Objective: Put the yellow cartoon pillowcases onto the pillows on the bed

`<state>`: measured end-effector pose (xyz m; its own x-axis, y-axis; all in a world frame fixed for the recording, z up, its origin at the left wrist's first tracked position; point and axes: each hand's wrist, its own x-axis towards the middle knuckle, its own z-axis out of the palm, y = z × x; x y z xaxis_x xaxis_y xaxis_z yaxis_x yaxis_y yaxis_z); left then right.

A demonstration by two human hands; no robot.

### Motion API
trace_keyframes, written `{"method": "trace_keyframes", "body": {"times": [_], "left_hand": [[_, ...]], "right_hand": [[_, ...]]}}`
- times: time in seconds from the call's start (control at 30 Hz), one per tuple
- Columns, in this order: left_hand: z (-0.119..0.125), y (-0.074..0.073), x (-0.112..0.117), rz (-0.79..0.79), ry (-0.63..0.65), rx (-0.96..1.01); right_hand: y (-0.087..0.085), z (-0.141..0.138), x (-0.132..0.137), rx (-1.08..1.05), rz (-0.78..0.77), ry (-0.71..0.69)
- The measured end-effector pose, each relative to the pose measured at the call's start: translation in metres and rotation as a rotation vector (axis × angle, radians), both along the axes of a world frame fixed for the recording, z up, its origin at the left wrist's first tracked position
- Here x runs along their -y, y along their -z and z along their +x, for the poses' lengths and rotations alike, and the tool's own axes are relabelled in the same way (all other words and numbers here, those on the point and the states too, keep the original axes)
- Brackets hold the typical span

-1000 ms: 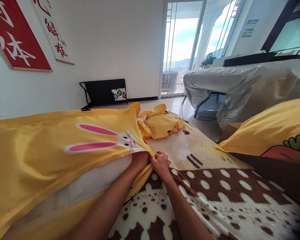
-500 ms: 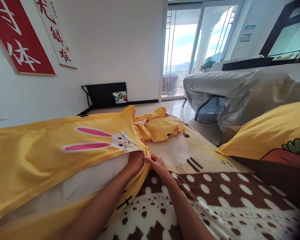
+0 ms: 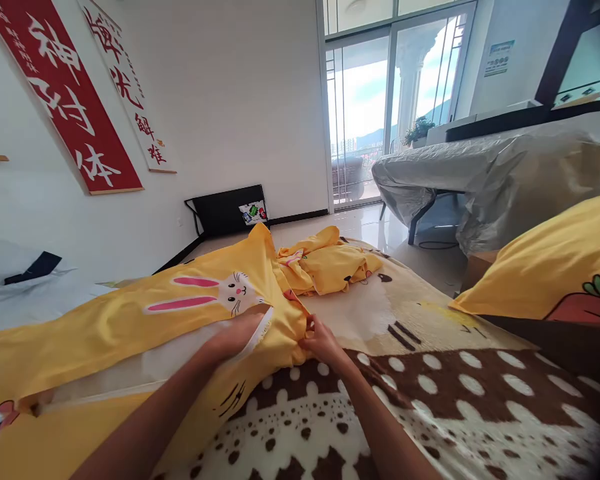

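Note:
A yellow pillowcase (image 3: pixel 130 320) printed with a pink-eared rabbit lies across a brown and cream spotted blanket (image 3: pixel 430 393). A white pillow (image 3: pixel 145 367) shows in its open side. My left hand (image 3: pixel 235 337) reaches into that opening and rests on the white pillow, its fingers partly hidden by the cloth. My right hand (image 3: pixel 320 341) is closed, pinching the yellow fabric at the corner of the opening.
A crumpled yellow cloth (image 3: pixel 325 263) lies further back on the blanket. A yellow pillow with a carrot print (image 3: pixel 545 267) sits at the right. Behind stand a plastic-covered table (image 3: pixel 485 167), a black folded frame (image 3: pixel 225 208) against the wall, and glass balcony doors (image 3: pixel 385 107).
The view has tilted up and shifted left. My left hand has drawn back out of the case toward me, and the pillowcase opening has bunched up at my right hand.

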<state>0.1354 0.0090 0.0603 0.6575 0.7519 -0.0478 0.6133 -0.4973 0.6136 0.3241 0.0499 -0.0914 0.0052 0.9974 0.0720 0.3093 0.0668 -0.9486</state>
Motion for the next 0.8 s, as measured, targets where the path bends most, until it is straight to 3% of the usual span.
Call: {"method": "trace_keyframes", "body": {"times": [0.03, 0.1, 0.17, 0.3, 0.4, 0.5, 0.67, 0.73, 0.8], "left_hand": [[-0.008, -0.011, 0.004, -0.113, -0.039, -0.008], [-0.028, -0.027, 0.01, -0.272, -0.252, 0.021], [-0.05, -0.034, 0.011, -0.255, -0.44, 0.073], [-0.091, -0.046, 0.005, 0.085, -0.498, 0.041], [-0.115, -0.062, -0.001, 0.389, -0.711, 0.097], [-0.137, -0.075, -0.007, 0.545, -0.914, 0.149], [-0.151, -0.07, -0.009, 0.616, -1.047, 0.005], [-0.14, -0.059, 0.002, 0.671, -1.049, -0.019], [-0.119, -0.038, 0.027, 0.625, -0.935, 0.052]], "right_hand": [[0.003, 0.002, -0.001, -0.007, -0.031, 0.034], [0.007, 0.006, -0.002, -0.044, -0.082, 0.059], [0.01, 0.007, 0.0, -0.113, -0.128, 0.042], [0.003, 0.008, 0.012, -0.338, -0.212, -0.246], [-0.009, 0.015, 0.02, -0.45, -0.258, -0.431], [-0.028, 0.026, 0.027, -0.566, -0.246, -0.466], [-0.071, 0.028, 0.044, -0.702, -0.219, -0.422], [-0.087, 0.022, 0.053, -0.69, -0.237, -0.41], [-0.1, 0.016, 0.063, -0.667, -0.267, -0.408]]}}
